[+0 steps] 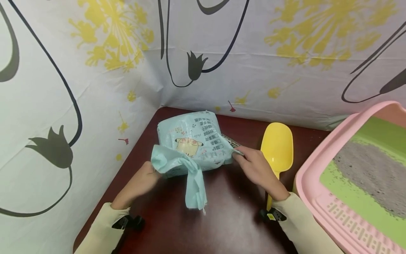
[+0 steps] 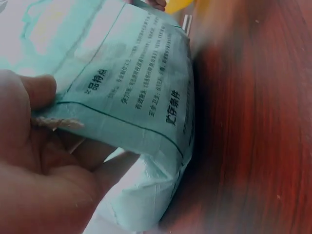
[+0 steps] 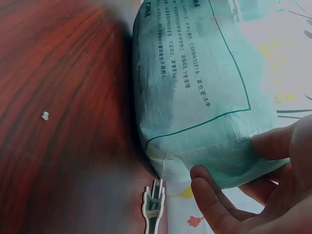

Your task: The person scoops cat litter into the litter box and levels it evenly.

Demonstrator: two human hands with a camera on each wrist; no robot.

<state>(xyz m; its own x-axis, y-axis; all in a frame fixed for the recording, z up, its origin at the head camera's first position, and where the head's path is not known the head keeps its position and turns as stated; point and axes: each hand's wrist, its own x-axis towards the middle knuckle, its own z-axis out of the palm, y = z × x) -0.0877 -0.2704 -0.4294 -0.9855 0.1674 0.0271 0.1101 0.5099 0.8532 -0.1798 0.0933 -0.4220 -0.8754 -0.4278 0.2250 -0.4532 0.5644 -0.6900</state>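
A plump light-blue plastic bag (image 1: 209, 130) with a cartoon face and printed characters lies on the dark red table. A twisted strip (image 1: 195, 180) of the same plastic hangs over its front. At the near left corner, my left hand (image 1: 147, 178) pinches the plastic; in the left wrist view the thumb lies on the bag (image 2: 122, 87), with fingers under its edge and a frayed bit beside the thumb. The opposite corner is gripped by my right hand (image 1: 255, 165); in the right wrist view, thumb and fingers sit around the bag (image 3: 195, 73). What is inside stays hidden.
Right of the bag lies a yellow scoop (image 1: 277, 146), its handle partly behind my right arm. A pink and green litter tray (image 1: 312, 173) with grey granules stands at the right. A thin pale item (image 3: 153, 207) pokes out beside the bag. Patterned cloth (image 1: 203, 95) rises behind.
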